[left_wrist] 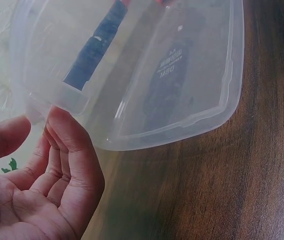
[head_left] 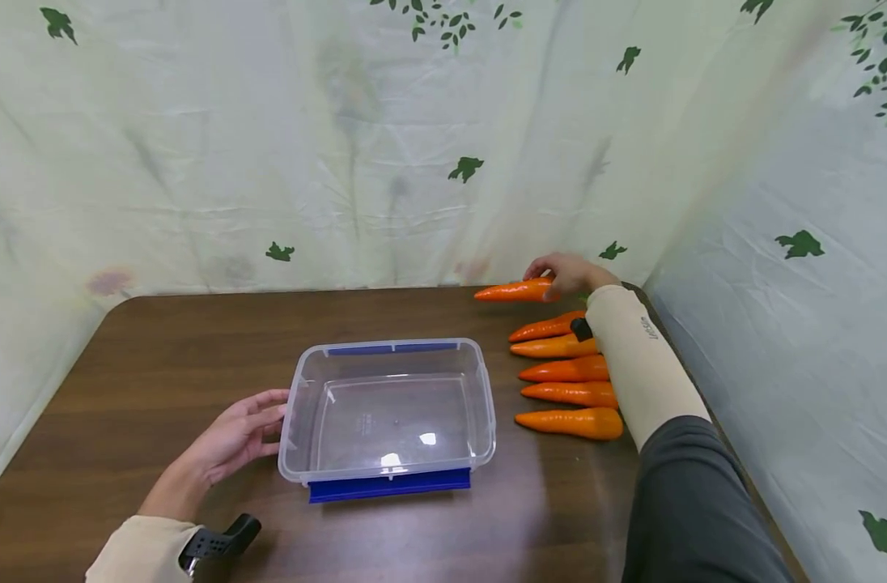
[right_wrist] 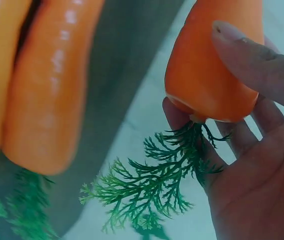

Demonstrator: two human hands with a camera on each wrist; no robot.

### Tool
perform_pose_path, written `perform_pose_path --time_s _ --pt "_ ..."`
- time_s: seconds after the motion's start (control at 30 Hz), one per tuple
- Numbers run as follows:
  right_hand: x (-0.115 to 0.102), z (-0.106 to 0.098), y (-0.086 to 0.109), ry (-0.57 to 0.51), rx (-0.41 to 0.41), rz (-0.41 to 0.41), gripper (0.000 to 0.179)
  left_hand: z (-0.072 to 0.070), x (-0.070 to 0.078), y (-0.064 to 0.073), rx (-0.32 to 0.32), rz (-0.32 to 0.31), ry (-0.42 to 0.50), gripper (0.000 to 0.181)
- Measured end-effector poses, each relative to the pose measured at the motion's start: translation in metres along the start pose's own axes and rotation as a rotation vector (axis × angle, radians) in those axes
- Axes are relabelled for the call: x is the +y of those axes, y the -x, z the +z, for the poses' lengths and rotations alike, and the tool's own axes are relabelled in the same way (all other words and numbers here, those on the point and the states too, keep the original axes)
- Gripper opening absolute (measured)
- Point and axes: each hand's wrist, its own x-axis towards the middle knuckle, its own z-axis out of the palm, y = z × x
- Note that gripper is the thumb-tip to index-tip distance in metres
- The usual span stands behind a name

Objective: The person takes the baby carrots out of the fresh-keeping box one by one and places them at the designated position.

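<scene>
My right hand [head_left: 570, 274] grips an orange carrot [head_left: 512, 291] by its thick end at the far right of the table. In the right wrist view the thumb lies across that carrot [right_wrist: 209, 75], and its green leafy top [right_wrist: 157, 172] hangs beside the palm. At the left side of a clear plastic box [head_left: 388, 478], my left hand [head_left: 232, 437] rests its fingertips near the rim, fingers mostly straight. The left wrist view shows the fingertips [left_wrist: 59, 117] at the box's rim [left_wrist: 157, 140], the thumb a little apart from them.
Several more carrots [head_left: 569, 424] lie in a column to the right of the box, tips pointing left, partly under the right forearm. Blue locking flaps [head_left: 388, 486] hang at the box's sides. A leaf-patterned curtain [head_left: 385, 162] stands behind the brown table [head_left: 174, 356].
</scene>
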Motion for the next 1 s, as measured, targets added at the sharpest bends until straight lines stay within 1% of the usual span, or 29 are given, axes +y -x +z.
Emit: perform_pose_path --time_s 0.13,0.27,0.47,0.6,0.73,0.87,0.93,1.0 --pt "0.015 0.007 -0.008 -0.016 -0.004 0.009 0.043 -0.001 0.000 0.000 -0.010 0.002 0.011 0.023" --pt "0.024 0.012 -0.013 -0.005 -0.001 -0.001 0.043 -0.001 0.000 0.001 -0.015 0.005 0.027 0.023" --pt "0.029 0.016 -0.016 0.002 0.010 0.003 0.042 -0.002 0.001 0.002 -0.024 0.009 0.024 0.022" --pt "0.031 0.018 -0.015 -0.026 0.007 0.017 0.040 -0.002 0.001 0.002 -0.028 0.011 0.019 0.023" --pt "0.033 0.020 -0.014 -0.050 -0.004 0.012 0.039 -0.001 0.001 0.001 -0.034 0.013 0.029 0.022" --pt "0.038 0.023 -0.015 -0.029 -0.014 -0.005 0.039 -0.001 0.001 0.001 -0.041 0.016 0.037 0.022" --pt "0.040 0.023 -0.014 0.002 -0.016 -0.016 0.039 -0.001 0.000 0.000 -0.044 0.019 0.042 0.021" --pt "0.042 0.024 -0.013 0.012 -0.018 -0.009 0.039 -0.001 0.001 -0.001 -0.049 0.022 0.043 0.021"
